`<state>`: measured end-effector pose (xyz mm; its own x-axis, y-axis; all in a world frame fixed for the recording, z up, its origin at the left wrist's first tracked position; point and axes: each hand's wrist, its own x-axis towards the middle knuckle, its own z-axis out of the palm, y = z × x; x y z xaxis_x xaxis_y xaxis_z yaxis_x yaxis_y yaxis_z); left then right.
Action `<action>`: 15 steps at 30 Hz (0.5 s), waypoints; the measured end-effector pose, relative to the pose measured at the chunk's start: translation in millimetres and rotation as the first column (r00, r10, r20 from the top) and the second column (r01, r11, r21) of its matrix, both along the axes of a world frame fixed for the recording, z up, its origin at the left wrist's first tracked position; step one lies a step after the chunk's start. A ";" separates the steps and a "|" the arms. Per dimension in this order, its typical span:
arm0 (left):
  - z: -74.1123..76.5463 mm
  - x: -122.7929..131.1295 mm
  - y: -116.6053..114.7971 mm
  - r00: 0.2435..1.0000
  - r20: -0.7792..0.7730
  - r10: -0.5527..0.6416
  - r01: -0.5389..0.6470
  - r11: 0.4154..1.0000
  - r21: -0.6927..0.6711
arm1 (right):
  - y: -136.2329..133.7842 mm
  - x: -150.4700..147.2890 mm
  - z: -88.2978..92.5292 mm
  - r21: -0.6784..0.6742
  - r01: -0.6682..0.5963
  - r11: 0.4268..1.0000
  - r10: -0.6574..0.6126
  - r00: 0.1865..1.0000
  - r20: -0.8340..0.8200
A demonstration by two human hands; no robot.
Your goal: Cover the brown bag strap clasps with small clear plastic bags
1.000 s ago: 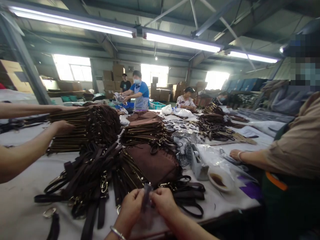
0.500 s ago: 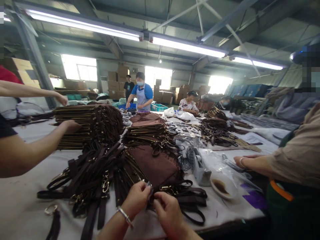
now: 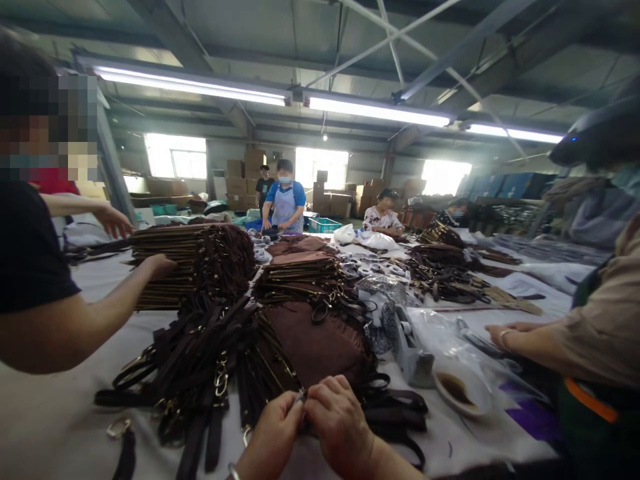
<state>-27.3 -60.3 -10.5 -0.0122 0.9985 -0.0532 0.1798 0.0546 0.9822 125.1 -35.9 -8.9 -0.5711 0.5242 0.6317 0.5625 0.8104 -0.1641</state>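
Observation:
My left hand [image 3: 276, 432], with a silver bangle at its wrist, is closed in a pinch at the near edge of the brown pouches. Against it, my right hand [image 3: 339, 421] is closed too, its fingers curled and its back turned up. A tiny greyish piece [image 3: 301, 396] shows between the fingertips; what it is, I cannot make out. Just beyond lies a brown pouch [image 3: 320, 340] with a gold zipper, on top of others. Dark brown straps [image 3: 185, 373] with gold clasps spread to the left, and more straps [image 3: 395, 410] lie to the right.
A tall stack of brown zippered pouches [image 3: 165, 267] stands at left, with a co-worker's hand [image 3: 163, 265] on it. A grey metal tape dispenser [image 3: 413, 353], a dish of brown liquid [image 3: 455, 390] and clear plastic [image 3: 450, 333] lie right. Another co-worker's hand [image 3: 500, 335] is beyond them.
My hands have come together, and my right hand has rolled over so its back shows. The view has shifted a little left and up. The co-worker at left has leaned into view.

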 end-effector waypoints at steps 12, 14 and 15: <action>6.9 -8.8 6.3 0.956 -0.292 0.021 0.044 0.975 0.217 | 31.6 -21.1 45.6 -0.283 0.184 0.941 -0.090 0.945 0.315; 2.7 -9.7 6.6 0.933 -0.357 0.044 0.041 0.973 0.229 | 35.0 -21.5 45.9 -0.350 0.197 0.916 -0.085 0.947 0.310; 0.9 -10.1 6.3 0.922 -0.383 0.050 0.044 0.971 0.234 | 36.1 -21.0 46.7 -0.368 0.191 0.910 -0.077 0.950 0.303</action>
<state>-37.3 -54.0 -9.5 0.0124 0.9817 0.1902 0.5454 -0.1661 0.8215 104.1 0.1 37.8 -0.5982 0.7786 0.1897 0.7298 0.6270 -0.2724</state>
